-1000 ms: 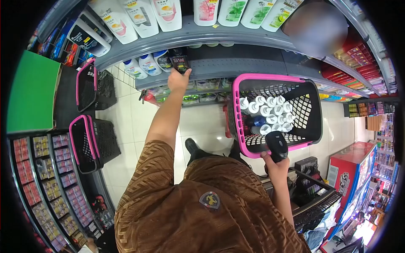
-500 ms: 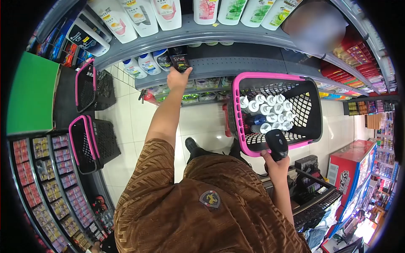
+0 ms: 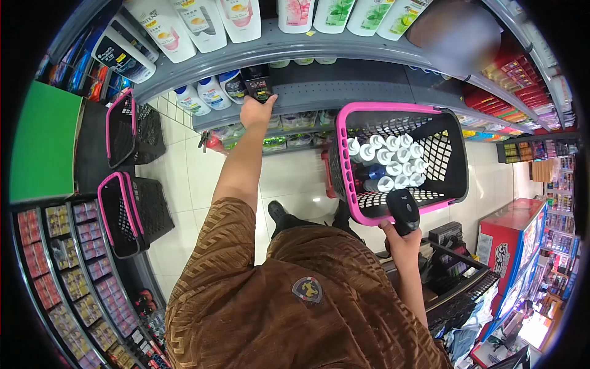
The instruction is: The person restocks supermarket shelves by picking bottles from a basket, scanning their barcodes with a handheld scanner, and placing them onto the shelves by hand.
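Note:
My left hand [image 3: 257, 112] reaches out to the lower shelf, its thumb and fingers closed around the base of a black Clear shampoo bottle [image 3: 260, 88]. That bottle stands at the right end of a row, beside a dark blue and white bottle [image 3: 232, 86] and white bottles with blue caps [image 3: 213, 93]. In my right hand [image 3: 404, 243] is a black handheld barcode scanner [image 3: 403, 210], held over the near edge of a shopping basket [image 3: 456, 154]. White pump-top bottles [image 3: 393, 166] fill the basket's left part, with a dark blue one among them.
Large shampoo bottles [image 3: 203, 24] line the shelf above. Two black baskets with pink handles [image 3: 163, 212] stand on the left. A red fire extinguisher [image 3: 212, 141] is below the shelf. At right are a dark wire cart [image 3: 452, 289] and a red cabinet [image 3: 510, 246].
The whole view has shifted slightly. Both hands keep their grip, on the shampoo bottle and on the scanner, with little visible movement.

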Available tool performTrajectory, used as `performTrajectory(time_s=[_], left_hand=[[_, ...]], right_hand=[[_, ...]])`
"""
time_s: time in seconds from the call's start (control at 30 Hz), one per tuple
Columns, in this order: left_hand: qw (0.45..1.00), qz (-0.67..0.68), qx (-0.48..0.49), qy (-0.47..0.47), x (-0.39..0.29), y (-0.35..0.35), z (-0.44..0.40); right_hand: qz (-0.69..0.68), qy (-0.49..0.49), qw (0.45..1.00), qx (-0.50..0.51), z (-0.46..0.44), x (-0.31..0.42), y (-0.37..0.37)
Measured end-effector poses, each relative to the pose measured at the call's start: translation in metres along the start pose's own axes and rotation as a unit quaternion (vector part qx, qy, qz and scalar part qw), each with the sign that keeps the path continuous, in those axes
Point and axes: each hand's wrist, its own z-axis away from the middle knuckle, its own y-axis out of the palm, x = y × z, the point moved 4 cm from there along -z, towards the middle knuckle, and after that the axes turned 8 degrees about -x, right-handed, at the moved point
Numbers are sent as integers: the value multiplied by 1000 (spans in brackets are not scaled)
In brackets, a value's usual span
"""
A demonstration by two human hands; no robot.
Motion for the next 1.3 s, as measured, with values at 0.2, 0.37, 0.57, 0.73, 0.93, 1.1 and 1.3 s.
performTrajectory(time_s=[0.2,0.37,0.57,0.73,0.93,1.1,1.3], left_hand=[[1000,-14,-2,12,-2,-2,-1],[1000,-19,6,22,-1,0,-1],[1000,-31,5,3,-6,-5,0],[1000,-25,2,12,-4,-5,1],[998,57,11,35,20,4,1],[962,234,-102,93,89,50,20],[970,232,35,64,143,68,115]], right_hand=[[-2,6,1000,-3,3,-1,4],[-2,2,1000,-8,9,5,8],[-7,5,1000,-5,14,0,12],[-7,8,1000,-9,19,0,11],[-3,-18,1000,-23,21,-20,9],[-34,-9,999,-13,17,-19,5],[-54,-38,997,38,-16,-22,-9]])
